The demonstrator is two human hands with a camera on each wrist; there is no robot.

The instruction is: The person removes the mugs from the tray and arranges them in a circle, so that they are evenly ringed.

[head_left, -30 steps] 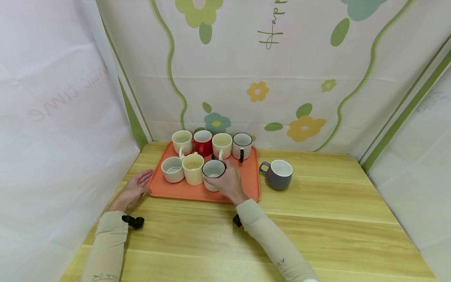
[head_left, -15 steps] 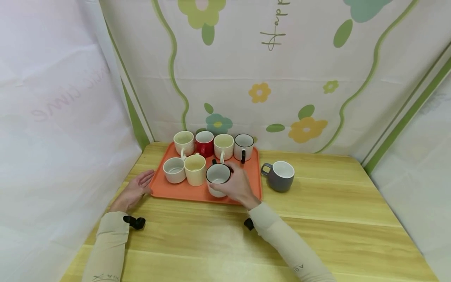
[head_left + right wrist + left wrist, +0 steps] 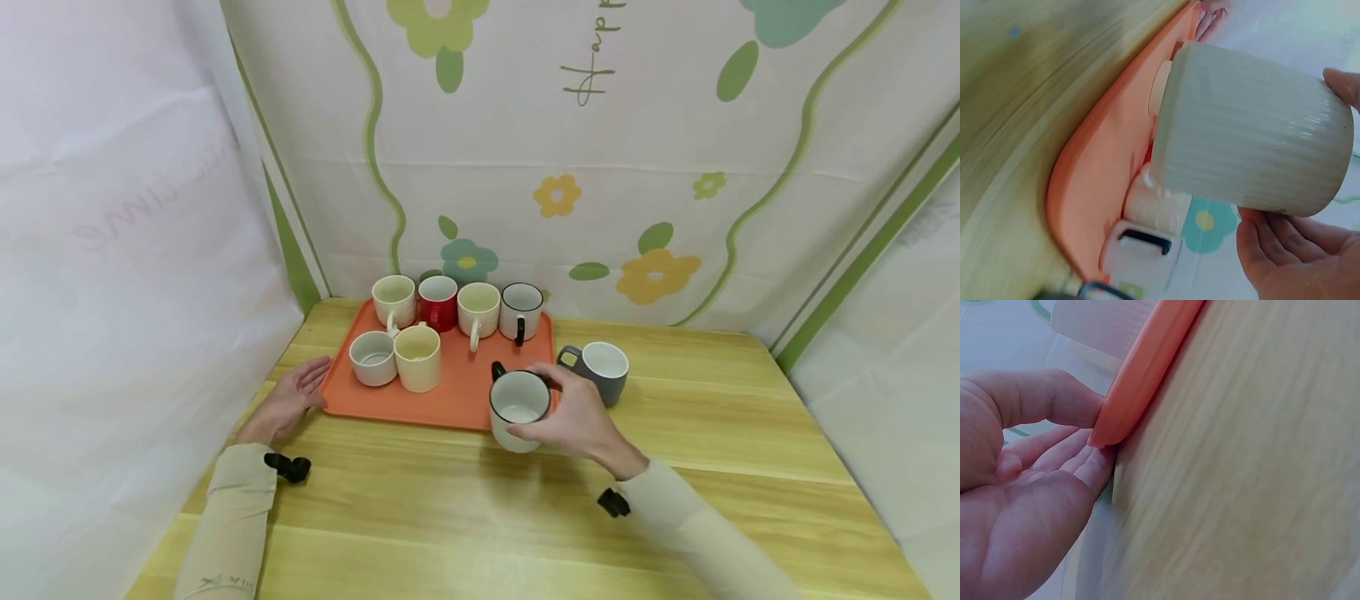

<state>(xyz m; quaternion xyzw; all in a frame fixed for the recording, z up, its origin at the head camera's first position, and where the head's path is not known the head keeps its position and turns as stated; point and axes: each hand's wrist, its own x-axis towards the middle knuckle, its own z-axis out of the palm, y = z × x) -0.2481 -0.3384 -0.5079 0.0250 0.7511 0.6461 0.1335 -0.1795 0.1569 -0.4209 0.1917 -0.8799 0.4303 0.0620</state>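
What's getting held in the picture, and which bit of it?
The right grip holds a white mug with a black rim, by its sides near the rim. The left grip touches the orange tray at its near left corner.

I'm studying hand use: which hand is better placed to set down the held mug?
Probably the right hand: it grips the white mug at the near edge of the orange tray. The left hand touches the tray's left end, away from that mug.

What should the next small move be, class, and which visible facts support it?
Probably move the held mug fully clear of the tray: the right grip holds it raised, and in the head view it overlaps the tray's front edge.
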